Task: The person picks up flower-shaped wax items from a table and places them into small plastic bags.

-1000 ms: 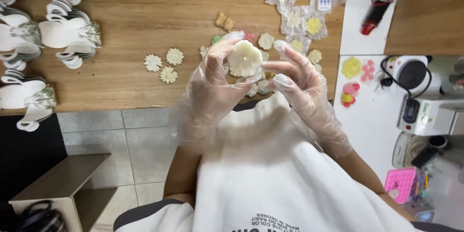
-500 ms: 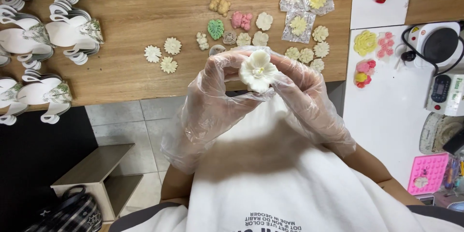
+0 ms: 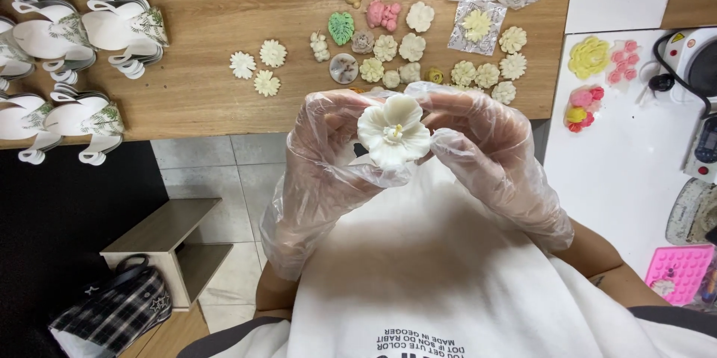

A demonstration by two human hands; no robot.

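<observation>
Cream-white flower (image 3: 393, 132), open-petalled with a pale yellow centre, is pinched between both gloved hands' fingers (image 3: 351, 115).

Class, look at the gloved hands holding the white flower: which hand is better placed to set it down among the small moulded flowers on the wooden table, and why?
Probably the right hand: it grips the white flower from the side nearest the cluster of small flowers on the wooden table. The left hand supports it from the other side.

Head camera is looking straight down, close over the wooden table (image 3: 209, 29) edge; single view only.
</observation>
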